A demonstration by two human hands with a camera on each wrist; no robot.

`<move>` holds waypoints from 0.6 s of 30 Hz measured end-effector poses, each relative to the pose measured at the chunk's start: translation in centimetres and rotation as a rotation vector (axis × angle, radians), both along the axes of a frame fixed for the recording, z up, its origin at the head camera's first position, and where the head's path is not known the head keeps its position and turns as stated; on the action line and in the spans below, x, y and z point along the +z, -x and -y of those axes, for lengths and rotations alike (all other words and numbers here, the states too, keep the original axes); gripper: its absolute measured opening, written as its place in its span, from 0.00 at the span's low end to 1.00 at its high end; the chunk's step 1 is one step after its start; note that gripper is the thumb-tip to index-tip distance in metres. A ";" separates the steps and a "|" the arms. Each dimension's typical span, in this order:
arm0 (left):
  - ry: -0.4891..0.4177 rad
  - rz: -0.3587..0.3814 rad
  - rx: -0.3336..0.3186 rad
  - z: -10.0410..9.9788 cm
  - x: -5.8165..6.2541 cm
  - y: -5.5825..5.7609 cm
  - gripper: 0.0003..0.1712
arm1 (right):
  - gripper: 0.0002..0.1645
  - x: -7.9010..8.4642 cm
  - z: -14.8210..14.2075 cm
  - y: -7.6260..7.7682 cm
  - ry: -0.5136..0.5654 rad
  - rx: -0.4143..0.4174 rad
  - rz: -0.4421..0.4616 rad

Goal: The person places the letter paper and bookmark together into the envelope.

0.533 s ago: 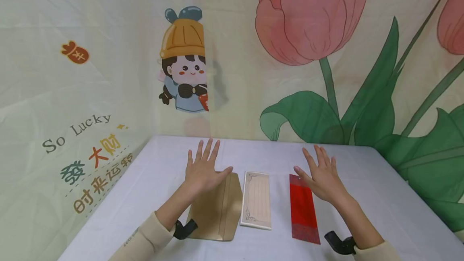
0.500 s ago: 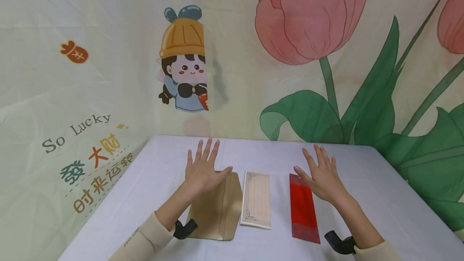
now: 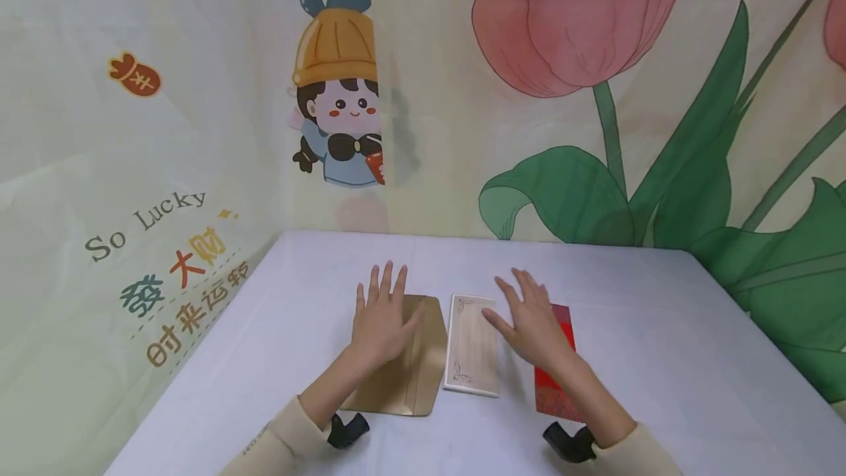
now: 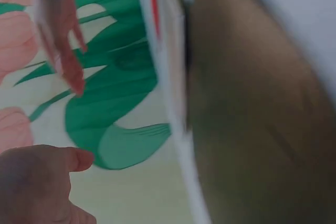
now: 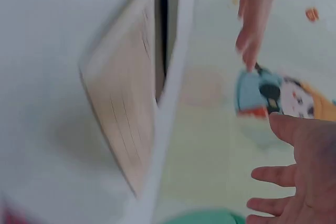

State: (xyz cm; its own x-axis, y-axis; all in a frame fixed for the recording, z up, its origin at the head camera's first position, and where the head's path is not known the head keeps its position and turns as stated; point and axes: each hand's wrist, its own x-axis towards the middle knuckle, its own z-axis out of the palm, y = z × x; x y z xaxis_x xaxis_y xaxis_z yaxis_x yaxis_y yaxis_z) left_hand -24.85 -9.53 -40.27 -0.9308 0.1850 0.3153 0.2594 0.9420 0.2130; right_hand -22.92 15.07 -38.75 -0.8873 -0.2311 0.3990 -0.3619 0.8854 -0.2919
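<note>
A brown kraft envelope (image 3: 428, 358) lies flat on the white table, left of the middle. My left hand (image 3: 378, 329) is held above it, palm down and fingers spread, covering its upper left part in the head view. Right of the envelope is a cream ruled notepad (image 3: 472, 344) with scrolled corners. My right hand (image 3: 534, 325) hovers between the notepad and a red envelope (image 3: 557, 397), fingers apart, thumb near the notepad's right edge. Hand and forearm hide much of the red envelope. Neither hand holds anything; in the right wrist view the right hand (image 5: 310, 163) is raised above the notepad (image 5: 123, 98).
A white cloth covers the table (image 3: 317, 278). Behind it hangs a printed curtain (image 3: 429, 189) with tulips and a cartoon figure. Black curved pieces (image 3: 570, 443) sit at both wrists.
My right hand has moved left, from beside the red envelope toward the notepad. The left hand has shifted slightly right over the brown envelope. The head view has tilted down a little.
</note>
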 end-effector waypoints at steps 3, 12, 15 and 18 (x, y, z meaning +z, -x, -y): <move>0.025 0.033 -0.001 0.1 -2.3 0.3 0.42 | 0.39 -1.4 3.4 -0.2 -0.004 0.093 0.036; 0.068 0.160 0.022 0.5 -6.9 0.9 0.43 | 0.43 -5.9 7.1 -0.9 -0.200 0.294 0.311; 0.073 0.177 0.031 0.5 -7.5 0.7 0.42 | 0.44 -6.5 7.0 -1.1 -0.216 0.308 0.323; 0.075 0.165 0.041 0.6 -7.7 0.5 0.41 | 0.44 -6.9 7.0 -1.1 -0.209 0.321 0.301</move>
